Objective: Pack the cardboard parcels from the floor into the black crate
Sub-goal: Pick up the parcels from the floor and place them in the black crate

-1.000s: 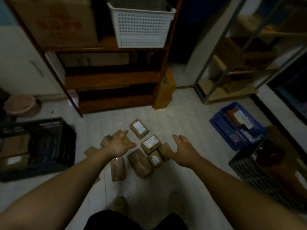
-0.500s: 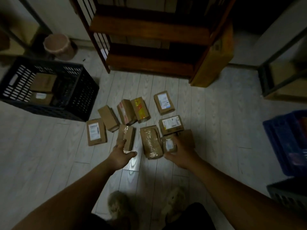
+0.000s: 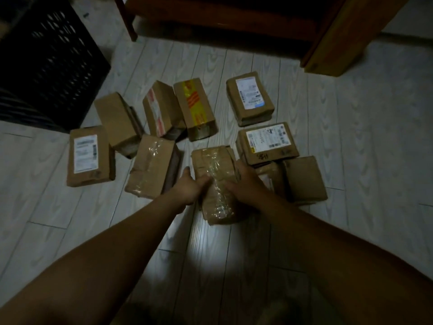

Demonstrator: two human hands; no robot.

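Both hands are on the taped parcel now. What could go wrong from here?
1. The taped parcel is wrapped in glossy, wrinkled tape; the left hand and right hand might slip lifting it.
2. The small parcel beside the right hand lies tight against it and could get dragged.
3. The crate is far left, across other parcels.

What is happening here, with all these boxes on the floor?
A person is leaning over a group of cardboard parcels spread on the pale plank floor. The left hand and the right hand grip the tape-wrapped parcel in the middle, one on each side. Whether it has left the floor cannot be told. The black crate stands at the far left, and the other parcels, such as the labelled parcel beside it, lie untouched.
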